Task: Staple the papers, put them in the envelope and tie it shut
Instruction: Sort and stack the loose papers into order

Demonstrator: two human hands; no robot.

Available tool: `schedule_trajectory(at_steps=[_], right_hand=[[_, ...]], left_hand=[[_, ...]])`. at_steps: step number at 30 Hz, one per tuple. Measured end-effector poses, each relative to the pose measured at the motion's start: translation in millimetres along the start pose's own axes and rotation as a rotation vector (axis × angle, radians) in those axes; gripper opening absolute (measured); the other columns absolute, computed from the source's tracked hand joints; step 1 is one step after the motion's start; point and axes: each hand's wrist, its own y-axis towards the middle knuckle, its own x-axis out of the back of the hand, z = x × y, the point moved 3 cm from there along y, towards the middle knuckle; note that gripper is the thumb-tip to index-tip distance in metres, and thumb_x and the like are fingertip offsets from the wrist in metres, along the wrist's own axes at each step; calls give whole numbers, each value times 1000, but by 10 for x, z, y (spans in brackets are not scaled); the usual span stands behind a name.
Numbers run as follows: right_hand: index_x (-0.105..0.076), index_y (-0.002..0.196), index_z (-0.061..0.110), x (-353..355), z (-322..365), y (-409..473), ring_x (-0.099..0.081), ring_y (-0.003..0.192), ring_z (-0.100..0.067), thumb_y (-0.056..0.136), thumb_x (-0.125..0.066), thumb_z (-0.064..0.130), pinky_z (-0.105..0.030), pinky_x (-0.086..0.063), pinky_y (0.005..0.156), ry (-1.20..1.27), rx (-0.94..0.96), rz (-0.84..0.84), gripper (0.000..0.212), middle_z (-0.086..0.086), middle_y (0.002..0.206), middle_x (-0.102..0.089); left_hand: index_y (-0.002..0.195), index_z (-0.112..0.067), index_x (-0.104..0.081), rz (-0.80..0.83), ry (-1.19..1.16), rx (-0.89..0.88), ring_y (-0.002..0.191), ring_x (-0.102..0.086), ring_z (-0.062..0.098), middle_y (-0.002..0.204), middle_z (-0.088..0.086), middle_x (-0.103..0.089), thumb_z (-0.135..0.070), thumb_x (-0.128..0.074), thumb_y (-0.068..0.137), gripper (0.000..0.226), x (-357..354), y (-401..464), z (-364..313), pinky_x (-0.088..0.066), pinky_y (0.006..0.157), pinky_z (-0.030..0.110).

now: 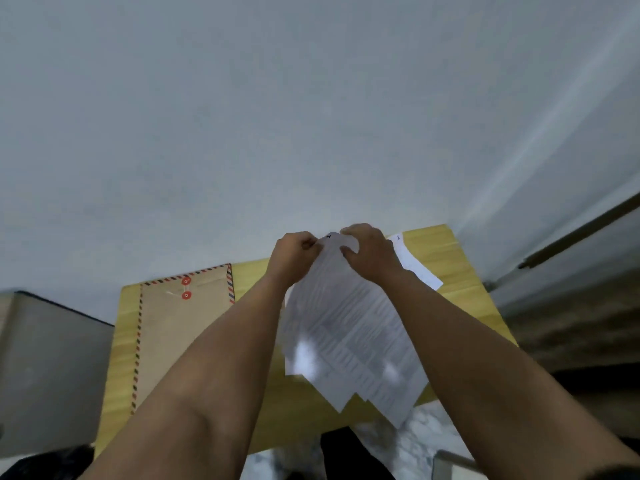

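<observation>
Left hand fingers curled, pinching the top edge of the papers. Right hand fingers bent over the same top edge, gripping it from the other side. Papers were a fanned sheaf of printed sheets, raised above the table, lower corners splayed past its near edge. Print blurred, unreadable; small dark mark at the top, illegible. Another white sheet lay flat on the table just right of the hands. Brown envelope with striped border and two red string-tie discs lay flat at left.
</observation>
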Motion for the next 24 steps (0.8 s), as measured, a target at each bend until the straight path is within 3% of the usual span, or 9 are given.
schedule_trajectory(at_steps=[3,6,8,10,13,16,19,21,24], right_hand=[[-72,102,28,178,301,-84,-66,104,-18,88,-66,34,-44,-51,93,93,-6,-45,16,10,108,-73],[-71,86,31,355,649,-162,-66,91,-11,86,-63,37,-39,-52,87,191,-9,-19,10,16,90,-73],[-71,79,27,457,862,-216,-64,80,-9,86,-67,32,-33,-51,78,307,5,-40,10,10,79,-71],[-74,78,21,521,1044,-271,-60,71,-7,86,-71,24,-26,-49,72,402,10,-61,9,1,76,-71],[-78,87,20,528,1246,-332,-68,76,-6,86,-74,21,-22,-52,76,537,12,-76,4,2,82,-75],[-76,104,19,420,1357,-392,-66,71,-14,88,-73,19,-24,-54,73,641,-13,-58,16,-2,78,-70],[-76,103,24,194,1324,-422,-57,62,-12,86,-73,23,-28,-50,67,675,-32,-11,17,6,67,-59],[-76,102,25,42,1223,-410,-57,61,-11,85,-71,26,-29,-52,67,610,-61,25,18,9,65,-58],[-75,107,18,-180,966,-330,-71,74,-18,89,-69,21,-34,-60,84,484,-112,112,19,4,76,-69]], left_hand=[[64,-20,-57,-49,-63,-11,60,-47,13,60,-7,-52,-17,-67,91,29,341,-234,-79,-36,60,28],[79,-9,-65,-95,-97,-31,62,-45,15,65,-4,-52,-19,-67,90,14,683,-477,-138,-37,63,29],[95,-15,-71,-135,-116,-76,67,-56,13,73,-8,-63,-19,-67,91,7,910,-633,-194,-42,64,27],[113,-21,-71,-181,-119,-114,77,-63,9,84,-12,-68,-19,-65,93,21,1124,-786,-240,-44,68,23],[131,-26,-67,-242,-77,-142,82,-60,6,89,-11,-65,-20,-62,96,36,1349,-953,-229,-45,73,23],[138,-29,-65,-259,-28,-158,87,-63,14,91,-4,-70,-18,-58,98,42,1452,-1036,-149,-51,84,30],[139,-28,-65,-217,46,-158,89,-69,17,94,-1,-77,-18,-55,99,42,1419,-1052,24,-57,87,36],[138,-27,-66,-189,78,-134,76,-63,11,81,-11,-73,-16,-53,100,42,1341,-1042,191,-57,84,36],[137,-29,-67,-155,131,-70,69,-59,10,67,-18,-63,-16,-51,100,43,1200,-998,461,-55,79,34]])
